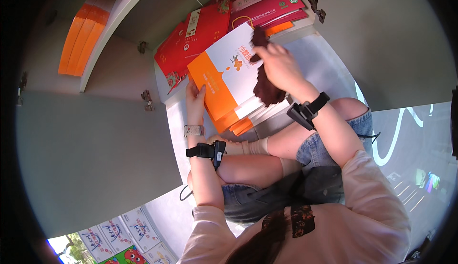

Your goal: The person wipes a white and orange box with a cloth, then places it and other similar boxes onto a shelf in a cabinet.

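An orange-and-white paper gift bag (229,81), lying flat on a stack of similar ones, rests before the open cabinet. My left hand (195,94) holds its left edge, thumb on top. My right hand (277,61) grips a dark brown cloth (268,88) over the right side of the top bag; part of the cloth sticks out beyond the fingertips and part hangs below the palm. Just behind the stack, red paper bags (207,27) lie on the cabinet floor, with dark red bags (266,1) to their right.
Open cabinet doors stand on the left (96,149) and right (386,42). Orange boxes (82,40) sit on a shelf at upper left. My crossed legs (250,167) are close below the stack. Printed white boxes (118,235) lie at lower left.
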`<state>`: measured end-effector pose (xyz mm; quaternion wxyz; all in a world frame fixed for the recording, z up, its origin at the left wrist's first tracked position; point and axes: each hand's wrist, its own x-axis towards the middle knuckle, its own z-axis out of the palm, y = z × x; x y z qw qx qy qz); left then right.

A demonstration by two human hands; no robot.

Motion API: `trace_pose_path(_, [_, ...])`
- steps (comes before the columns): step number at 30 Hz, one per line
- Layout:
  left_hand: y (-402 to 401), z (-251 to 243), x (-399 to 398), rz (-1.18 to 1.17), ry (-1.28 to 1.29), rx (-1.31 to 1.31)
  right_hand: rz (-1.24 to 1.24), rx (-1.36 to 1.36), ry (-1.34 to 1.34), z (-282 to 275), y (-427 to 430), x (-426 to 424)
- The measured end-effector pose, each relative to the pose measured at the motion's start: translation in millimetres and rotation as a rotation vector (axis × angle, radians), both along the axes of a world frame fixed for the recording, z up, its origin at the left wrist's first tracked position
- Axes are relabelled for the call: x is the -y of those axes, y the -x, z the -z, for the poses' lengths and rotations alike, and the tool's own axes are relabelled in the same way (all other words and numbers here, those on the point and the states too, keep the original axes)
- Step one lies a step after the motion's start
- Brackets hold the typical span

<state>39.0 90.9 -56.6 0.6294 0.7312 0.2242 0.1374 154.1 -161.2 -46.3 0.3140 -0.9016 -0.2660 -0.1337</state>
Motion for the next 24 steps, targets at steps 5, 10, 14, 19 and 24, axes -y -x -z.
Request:
trace_pose_path(5, [3, 0, -9, 0.000, 0.064, -0.053, 0.150, -0.373, -0.127, 11, -16, -6])
trace_pose_path(10, [9, -9, 2, 0.033, 0.099, -0.036, 0.059, -0.723, -0.534, 27, -29, -5])
trace_pose_path(14, [14, -32, 15, 0.055, 0.349, 0.127, -0.024, -0.688, -0.845, 28, -22, -1])
trace_pose_path(19, [20, -48, 17, -0.064, 0.336, 0.371, -0.229, -0.224, -0.894, -14, -11, -13])
trace_pose_path(24, [35, -58, 9, -0.028, 0.201, 0.551, -0.195, -0.204, -0.784, -4, -3, -20])
